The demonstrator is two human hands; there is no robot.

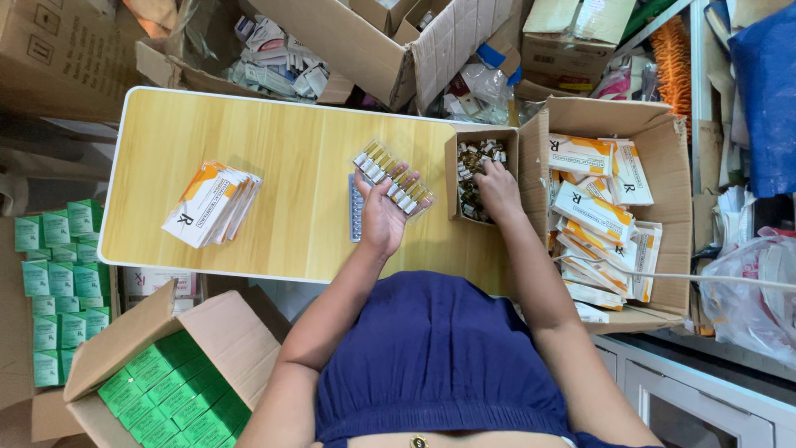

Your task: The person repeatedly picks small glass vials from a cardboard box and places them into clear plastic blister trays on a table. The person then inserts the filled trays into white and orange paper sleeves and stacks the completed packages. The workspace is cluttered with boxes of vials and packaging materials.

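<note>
Head view: we look down on a pale wooden table (274, 141) with a white rim. Our left hand (383, 209) lies palm up near the middle of the table's near edge, fingers curled under a clear plastic tray (394, 179) of small vials with light caps, which it grasps from below. The tray runs slantwise from the table's middle toward the near right corner. Just beside that hand, flat on the table, lies a bluish ridged strip (356, 209), partly hidden by the wrist.

Our right hand (498, 184) reaches into a small open cardboard box (481, 172) at the table's right edge, fingers bent down among a loose heap of dark brown vials (470, 166). We cannot tell whether it has closed on any of them.

Touching the small box on its right stands a big cardboard carton (663, 149), filled with flat white cartons with orange corners (593, 207), piled at loose angles. A fanned stack of the same white and orange cartons (211, 203) rests near the table's left edge, well apart from both hands.

Below the table's near left corner an open carton holds tight rows of green boxes (174, 398); more green boxes (58, 282) stand in columns past the left edge. Beyond the far edge, open brown cartons (356, 41) hold crumpled white packs.
</note>
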